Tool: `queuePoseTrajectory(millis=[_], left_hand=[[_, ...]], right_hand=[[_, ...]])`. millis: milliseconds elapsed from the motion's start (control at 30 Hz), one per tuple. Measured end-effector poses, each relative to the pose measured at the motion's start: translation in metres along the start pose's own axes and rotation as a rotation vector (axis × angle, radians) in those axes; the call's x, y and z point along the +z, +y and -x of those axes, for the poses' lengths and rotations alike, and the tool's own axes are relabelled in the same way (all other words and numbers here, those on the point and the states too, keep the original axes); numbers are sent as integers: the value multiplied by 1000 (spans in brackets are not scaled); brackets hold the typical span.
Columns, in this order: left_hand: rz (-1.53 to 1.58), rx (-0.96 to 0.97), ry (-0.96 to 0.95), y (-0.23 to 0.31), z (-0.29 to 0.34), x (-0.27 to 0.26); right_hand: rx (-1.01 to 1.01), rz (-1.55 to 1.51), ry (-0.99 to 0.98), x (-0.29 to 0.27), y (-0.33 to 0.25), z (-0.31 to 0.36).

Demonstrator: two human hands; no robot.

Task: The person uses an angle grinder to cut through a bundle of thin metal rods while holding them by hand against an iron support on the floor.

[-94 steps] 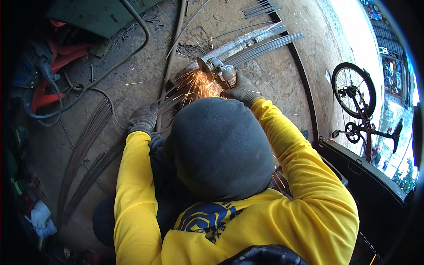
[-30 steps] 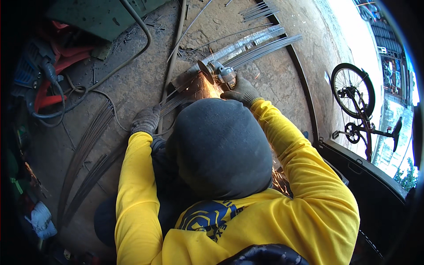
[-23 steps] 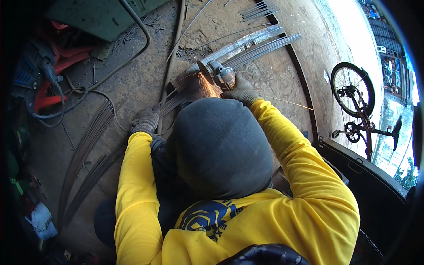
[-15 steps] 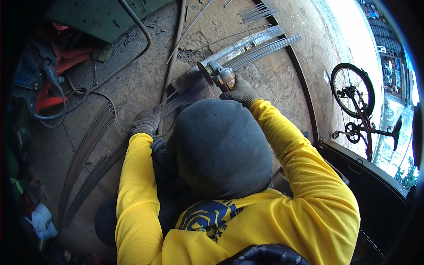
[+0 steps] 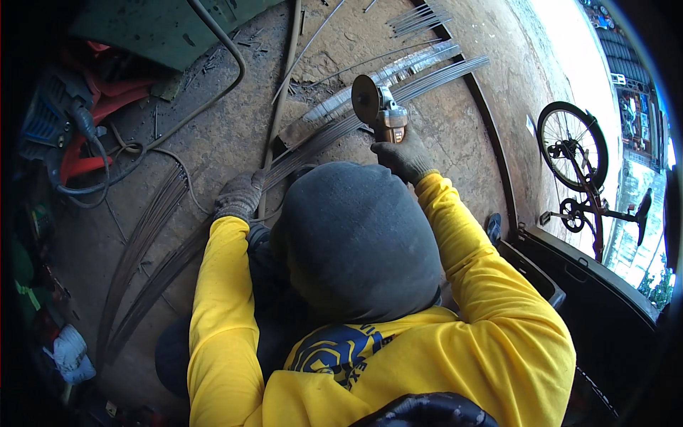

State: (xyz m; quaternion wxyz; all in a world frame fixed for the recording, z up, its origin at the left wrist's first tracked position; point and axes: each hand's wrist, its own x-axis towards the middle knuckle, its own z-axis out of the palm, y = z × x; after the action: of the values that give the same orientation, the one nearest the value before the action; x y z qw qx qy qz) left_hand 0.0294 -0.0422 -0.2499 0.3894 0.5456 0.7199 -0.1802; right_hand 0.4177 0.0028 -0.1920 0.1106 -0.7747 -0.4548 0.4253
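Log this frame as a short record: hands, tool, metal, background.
Left hand: gloved, at the left part of a bundle of metal rods; finger closure unclear
Right hand: gloved, gripping a grinder
Disc: fitted to the grinder, overlaps the silver bar in view; contact unclear
Bundle: runs from the left hand up and right, beside the silver bar
Other rods: dark, on the floor at left
Background: bicycle at far right

The brown, stained floor carries thin dark rods, a silvery bar and a long tube.
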Motion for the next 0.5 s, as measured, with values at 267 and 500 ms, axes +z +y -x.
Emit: queuePoseTrajectory(millis=[267, 500], left_hand=[[-23, -74, -37, 35, -7, -12], [-52, -71, -31, 47, -11, -18]], right_hand=[[46, -22, -6, -12, 12, 20], [55, -39, -40, -16, 12, 24]])
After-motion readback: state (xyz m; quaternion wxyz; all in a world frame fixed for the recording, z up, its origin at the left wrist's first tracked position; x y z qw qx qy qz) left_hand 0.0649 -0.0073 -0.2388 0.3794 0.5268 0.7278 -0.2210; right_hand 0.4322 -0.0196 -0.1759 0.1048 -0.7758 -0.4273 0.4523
